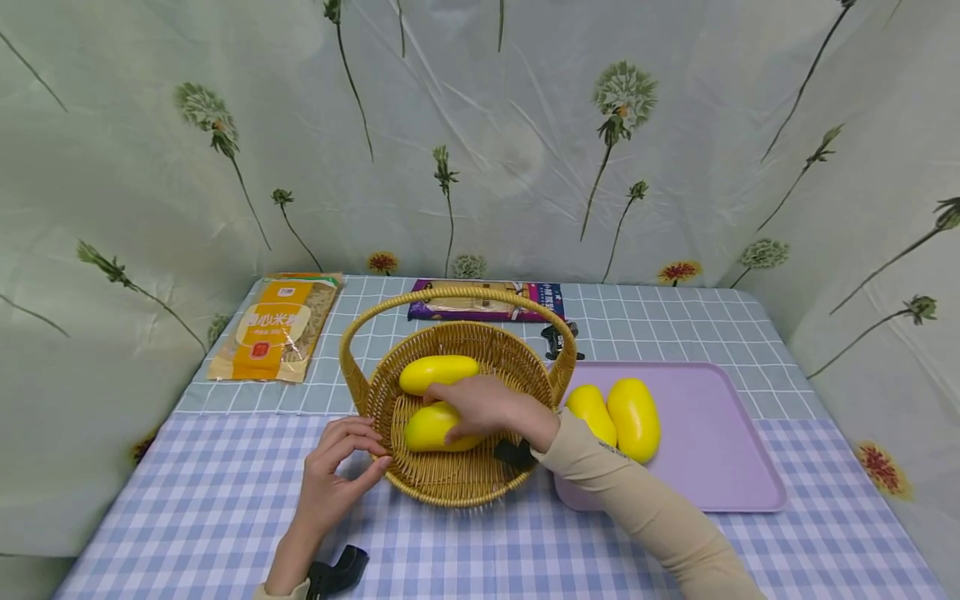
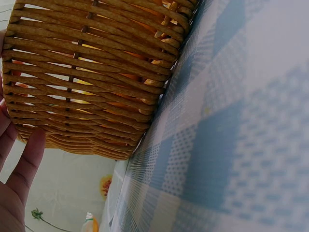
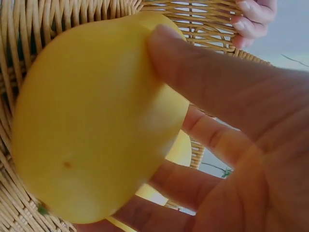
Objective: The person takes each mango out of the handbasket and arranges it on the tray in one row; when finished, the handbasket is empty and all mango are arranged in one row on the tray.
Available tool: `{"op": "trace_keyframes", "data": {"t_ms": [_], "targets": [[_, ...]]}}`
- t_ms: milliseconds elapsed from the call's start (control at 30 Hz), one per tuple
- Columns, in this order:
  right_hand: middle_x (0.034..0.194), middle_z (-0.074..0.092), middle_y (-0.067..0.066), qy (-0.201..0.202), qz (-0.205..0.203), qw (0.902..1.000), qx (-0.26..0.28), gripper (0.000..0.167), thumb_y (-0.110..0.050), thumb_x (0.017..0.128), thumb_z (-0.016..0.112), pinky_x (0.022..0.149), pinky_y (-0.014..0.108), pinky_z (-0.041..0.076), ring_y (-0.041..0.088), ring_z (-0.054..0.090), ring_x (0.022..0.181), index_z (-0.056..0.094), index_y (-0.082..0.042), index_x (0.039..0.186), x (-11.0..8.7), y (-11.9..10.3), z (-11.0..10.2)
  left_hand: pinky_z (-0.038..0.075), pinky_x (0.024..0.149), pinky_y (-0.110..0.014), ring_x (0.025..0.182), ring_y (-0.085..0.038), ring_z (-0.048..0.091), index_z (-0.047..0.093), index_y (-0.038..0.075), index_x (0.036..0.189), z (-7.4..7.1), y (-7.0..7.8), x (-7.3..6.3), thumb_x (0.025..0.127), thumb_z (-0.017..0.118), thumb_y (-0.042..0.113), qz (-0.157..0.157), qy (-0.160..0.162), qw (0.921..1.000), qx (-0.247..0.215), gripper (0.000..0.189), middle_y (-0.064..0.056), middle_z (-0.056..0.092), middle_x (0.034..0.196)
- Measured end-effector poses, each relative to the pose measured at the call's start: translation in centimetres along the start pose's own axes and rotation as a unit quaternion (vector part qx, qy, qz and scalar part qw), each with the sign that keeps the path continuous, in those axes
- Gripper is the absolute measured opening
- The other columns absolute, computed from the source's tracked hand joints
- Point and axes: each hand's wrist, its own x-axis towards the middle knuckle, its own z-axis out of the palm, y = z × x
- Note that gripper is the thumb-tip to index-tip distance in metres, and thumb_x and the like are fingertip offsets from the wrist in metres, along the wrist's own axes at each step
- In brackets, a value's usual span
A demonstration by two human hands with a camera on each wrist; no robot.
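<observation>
A round wicker basket (image 1: 461, 502) with a tall arched handle stands on the table. Inside its left half, my right hand (image 1: 487, 404) grips a yellow mango (image 1: 429, 430), thumb on the near side and fingers round the far side. The right wrist view shows that mango (image 3: 87, 116) large, close to the woven wall. Another mango (image 1: 437, 373) lies just behind it in the basket. My left hand (image 1: 333, 471) holds the basket's left rim, fingers over the edge and thumb (image 2: 30, 162) against the outer weave.
To the right, a lilac tray (image 1: 720, 450) carries two more mangoes (image 1: 634, 419), partly behind my right sleeve. An orange food packet (image 1: 273, 329) lies at the back left, a purple packet (image 1: 487, 310) behind the basket. A small black object (image 1: 558, 340) sits near the handle's right side.
</observation>
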Motion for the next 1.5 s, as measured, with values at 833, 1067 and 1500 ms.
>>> {"op": "trace_keyframes", "data": {"t_ms": [833, 1067, 1500], "targets": [[0.107, 0.063, 0.001, 0.016, -0.013, 0.9998, -0.007, 0.057, -0.037, 0.076, 0.078, 0.080, 0.033, 0.047, 0.015, 0.057, 0.089, 0.055, -0.020, 0.126, -1.2, 0.6, -0.3, 0.040, 0.095, -0.027, 0.095, -0.034, 0.054, 0.066, 0.005, 0.077, 0.0, 0.0, -0.1, 0.075, 0.078, 0.004, 0.003, 0.003, 1.0000, 0.000, 0.012, -0.015, 0.062, 0.086], [0.111, 0.059, 0.003, 0.039, -0.012, 0.9990, 0.020, 0.058, -0.036, 0.076, 0.078, 0.078, 0.033, 0.047, 0.016, 0.055, 0.091, 0.054, -0.021, 0.127, -2.0, 0.5, -0.7, 0.040, 0.095, -0.026, 0.097, -0.033, 0.054, 0.066, 0.005, 0.077, -0.1, 0.1, -0.1, 0.072, 0.078, -0.001, -0.004, 0.001, 1.0000, 0.004, 0.014, -0.012, 0.062, 0.087], [0.112, 0.062, -0.005, 0.140, -0.018, 0.9899, 0.010, 0.062, -0.048, 0.076, 0.072, 0.067, 0.032, 0.043, 0.011, 0.054, 0.086, 0.051, -0.026, 0.130, -4.7, 0.0, -0.8, 0.040, 0.094, -0.027, 0.097, -0.031, 0.054, 0.066, 0.004, 0.077, 0.0, 0.0, -0.1, 0.077, 0.077, 0.007, 0.002, 0.003, 1.0000, -0.002, 0.012, -0.014, 0.062, 0.087]]}}
